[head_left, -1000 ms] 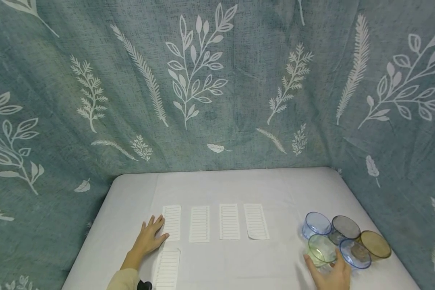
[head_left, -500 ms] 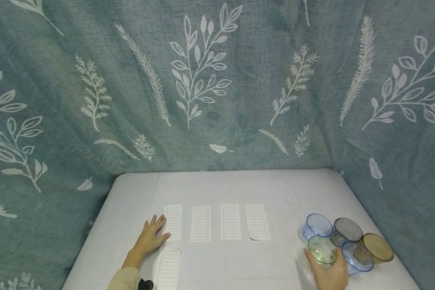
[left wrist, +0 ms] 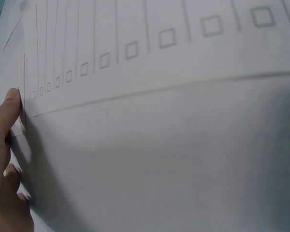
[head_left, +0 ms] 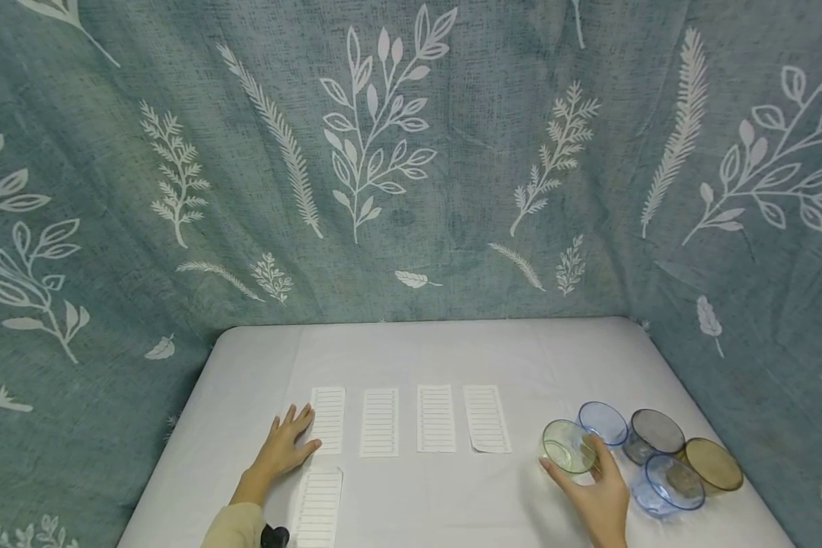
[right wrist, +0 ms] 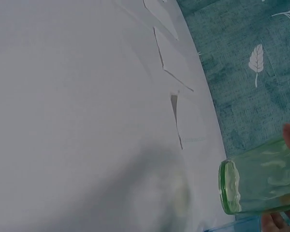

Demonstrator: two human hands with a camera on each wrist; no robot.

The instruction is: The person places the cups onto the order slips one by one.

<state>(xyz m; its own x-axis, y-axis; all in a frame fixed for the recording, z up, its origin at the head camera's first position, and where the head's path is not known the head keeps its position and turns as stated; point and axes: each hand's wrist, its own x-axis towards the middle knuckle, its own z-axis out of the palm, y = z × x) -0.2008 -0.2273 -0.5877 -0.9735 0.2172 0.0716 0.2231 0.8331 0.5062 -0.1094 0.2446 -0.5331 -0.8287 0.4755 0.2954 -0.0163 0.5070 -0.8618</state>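
Observation:
My right hand point(head_left: 599, 491) grips a pale green drinking glass point(head_left: 567, 447), thumb on one side and fingers on the other. In the right wrist view the green glass point(right wrist: 258, 181) is tipped sideways to the camera, its thick base pointing left, and its shadow falls on the white table. Flat on the table rests my left hand point(head_left: 281, 450), fingers spread, with the fingertips at the left edge of a printed paper sheet point(head_left: 329, 421). Ruled lines and small square boxes show on a sheet point(left wrist: 130, 34) in the left wrist view.
Right of the green glass stand a light blue glass point(head_left: 603, 422), a grey glass point(head_left: 657, 436), an amber glass point(head_left: 719, 463) and a blue glass point(head_left: 664, 491). More sheets lie in a row point(head_left: 435, 418), and another sheet point(head_left: 318, 506) lies nearer me. Patterned cloth point(head_left: 411, 167) hangs behind the table.
My right hand has moved the green glass left and slightly away from me, out of the cluster of glasses. The left hand has stayed in place.

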